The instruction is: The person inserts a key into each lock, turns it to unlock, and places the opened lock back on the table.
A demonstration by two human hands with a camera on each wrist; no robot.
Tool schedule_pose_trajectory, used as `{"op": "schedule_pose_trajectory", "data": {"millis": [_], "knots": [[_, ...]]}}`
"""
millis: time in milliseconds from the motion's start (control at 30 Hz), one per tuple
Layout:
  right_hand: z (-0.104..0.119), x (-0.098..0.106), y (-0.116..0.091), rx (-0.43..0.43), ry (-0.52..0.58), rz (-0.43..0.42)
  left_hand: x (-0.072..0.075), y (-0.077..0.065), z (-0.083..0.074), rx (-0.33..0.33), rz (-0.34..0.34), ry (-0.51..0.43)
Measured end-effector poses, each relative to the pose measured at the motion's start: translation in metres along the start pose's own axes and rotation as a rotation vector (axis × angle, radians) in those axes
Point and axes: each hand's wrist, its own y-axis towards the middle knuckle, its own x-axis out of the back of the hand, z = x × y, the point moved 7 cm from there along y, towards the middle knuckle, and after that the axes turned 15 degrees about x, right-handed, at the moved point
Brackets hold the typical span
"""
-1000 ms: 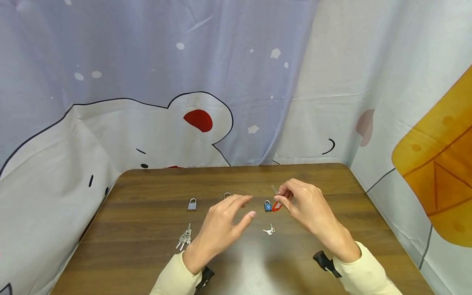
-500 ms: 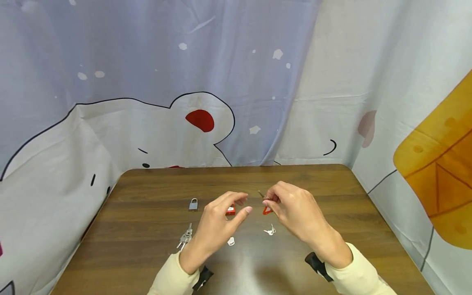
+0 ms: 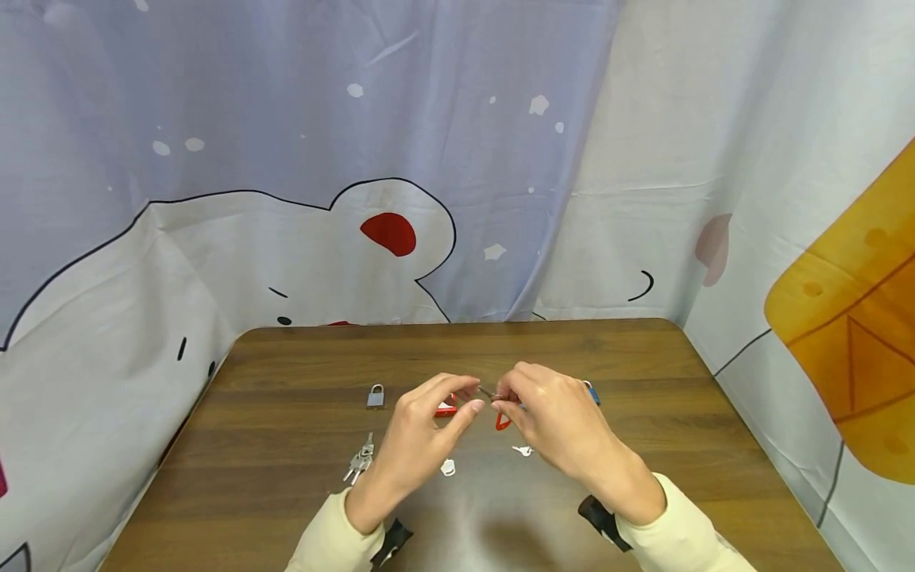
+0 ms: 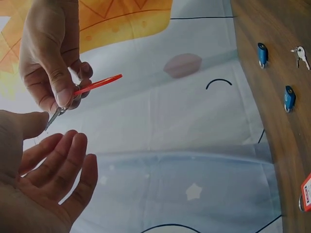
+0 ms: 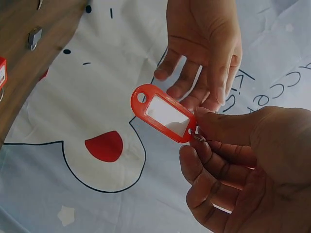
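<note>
My right hand (image 3: 565,417) pinches a silver key (image 3: 486,392) by its head. From the key's ring hangs a red key tag (image 5: 150,108) with a white label, plain in the right wrist view. Facing it, my left hand (image 3: 422,425) has its fingers loosely bent and a gap between thumb and fingers. In the left wrist view the key's blade (image 4: 53,118) points at the left thumb (image 4: 34,125); whether they touch I cannot tell. Behind the left fingertips lies a red padlock (image 3: 445,411), partly hidden.
On the wooden table (image 3: 286,492) lie a grey padlock (image 3: 375,397), a bunch of keys (image 3: 360,459), a small pale key (image 3: 448,467) and small silver keys (image 3: 523,450). Two blue padlocks (image 4: 262,54) show in the left wrist view. A patterned curtain (image 3: 214,262) hangs behind the table.
My right hand has moved left with the key and red tag, bringing the key's tip to the left fingertips. A blue padlock at the right has come into view. The left hand has barely shifted.
</note>
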Motion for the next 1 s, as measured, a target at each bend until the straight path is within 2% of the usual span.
{"op": "schedule_pose_trajectory", "data": {"millis": [400, 667, 867, 1000], "knots": [[0.009, -0.001, 0.000, 0.105, -0.039, 0.000, 0.001, -0.001, -0.005, -0.079, -0.003, -0.049], [0.014, -0.002, 0.003, 0.168, -0.081, 0.012, 0.006, -0.004, -0.008, -0.136, -0.043, -0.052], [0.010, 0.002, 0.001, 0.150, -0.036, -0.019, 0.006, -0.003, -0.010, -0.132, -0.047, -0.054], [0.006, 0.008, 0.000, 0.149, 0.071, -0.099, 0.006, -0.003, -0.012, -0.130, -0.055, -0.058]]}}
